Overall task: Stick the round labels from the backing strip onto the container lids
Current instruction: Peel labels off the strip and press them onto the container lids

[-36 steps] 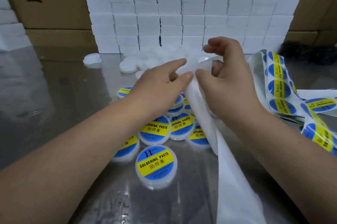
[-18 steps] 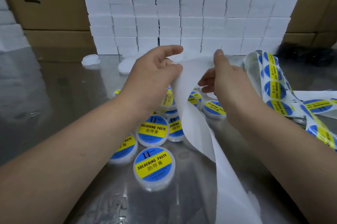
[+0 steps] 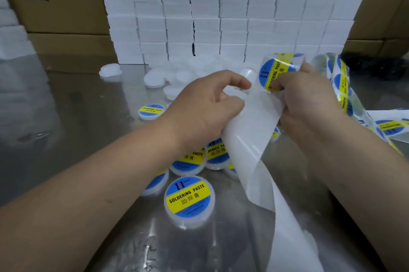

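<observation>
Plainly, the right hand (image 3: 309, 108) pinches 1 round blue-and-yellow label (image 3: 274, 70) atop the white backing strip (image 3: 254, 139), the left hand (image 3: 203, 108) grips that strip; a skewed pull could crease the label.

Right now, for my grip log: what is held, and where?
Left hand grips the backing strip by its left edge; right hand pinches a label by its lower edge.

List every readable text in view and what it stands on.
"SOLDERING PASTE" and "助焊膏": yellow band on the nearest lid.
"PASTE": sideways on the label that the right hand holds up.
Small print on that lid's blue band: too small.
Black characters on the cardboard box: cut off, unreadable.
Print on the label strip: blurred.
</observation>
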Motion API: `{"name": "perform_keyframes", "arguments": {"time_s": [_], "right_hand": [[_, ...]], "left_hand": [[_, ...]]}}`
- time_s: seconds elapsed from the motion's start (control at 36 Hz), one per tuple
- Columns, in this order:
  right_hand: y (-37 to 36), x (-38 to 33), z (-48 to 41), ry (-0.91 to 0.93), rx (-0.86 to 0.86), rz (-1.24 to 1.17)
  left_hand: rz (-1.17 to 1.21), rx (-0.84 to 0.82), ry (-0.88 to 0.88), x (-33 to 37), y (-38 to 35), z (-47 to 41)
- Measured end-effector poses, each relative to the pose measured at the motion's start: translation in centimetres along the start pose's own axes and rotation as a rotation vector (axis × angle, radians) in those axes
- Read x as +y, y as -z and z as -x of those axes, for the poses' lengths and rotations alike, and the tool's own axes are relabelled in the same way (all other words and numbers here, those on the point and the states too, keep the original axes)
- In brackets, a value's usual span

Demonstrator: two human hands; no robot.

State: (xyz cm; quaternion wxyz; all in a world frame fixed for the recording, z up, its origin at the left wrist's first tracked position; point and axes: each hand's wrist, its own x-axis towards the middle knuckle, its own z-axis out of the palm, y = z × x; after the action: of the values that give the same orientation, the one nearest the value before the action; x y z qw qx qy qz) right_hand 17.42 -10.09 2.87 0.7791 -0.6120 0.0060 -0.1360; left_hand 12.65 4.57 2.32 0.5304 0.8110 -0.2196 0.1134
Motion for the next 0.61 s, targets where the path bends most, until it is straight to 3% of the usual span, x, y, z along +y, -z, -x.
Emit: {"name": "perform_keyframes", "arguments": {"time_s": [0.22,0.42,0.5,0.61], "right_hand": [[-0.6,-0.1,2.2,0.32,-0.147,0.137],[-0.4,0.2,2.2,0.432,-0.022,0.215],[-0.6,0.5,2.4,0.453,-0.036,0.266],[-0.7,0.7,2.2,0.472,-0.038,0.308]], "left_hand": [[-0.151,0.326,-0.041,-0.4,0.5,-0.6],[-0.027,0.618,0.088,-0.5,3.5,-3.7],[-0.077,0.624,0.172,-1.5,4.6,-5.7],[-0.295,0.494,0.258,-3.7,5.4,-8.8]]}}
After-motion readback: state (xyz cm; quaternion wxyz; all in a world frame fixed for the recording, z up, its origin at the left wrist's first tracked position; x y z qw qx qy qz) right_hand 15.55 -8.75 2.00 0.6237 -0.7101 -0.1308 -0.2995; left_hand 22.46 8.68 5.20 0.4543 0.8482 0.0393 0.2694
